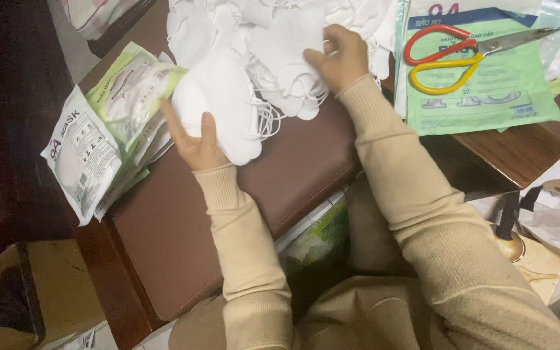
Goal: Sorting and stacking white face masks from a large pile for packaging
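My left hand grips a stack of folded white face masks from below, with their ear loops hanging to the right. My right hand pinches a single white mask at the edge of a loose pile of white masks at the far side of the brown leather desk pad. Both arms wear beige knit sleeves.
Several green-and-white and grey mask packets lie fanned out at the left. Scissors with red and yellow handles rest on green packets at the right on a wooden table. A cardboard box sits low left.
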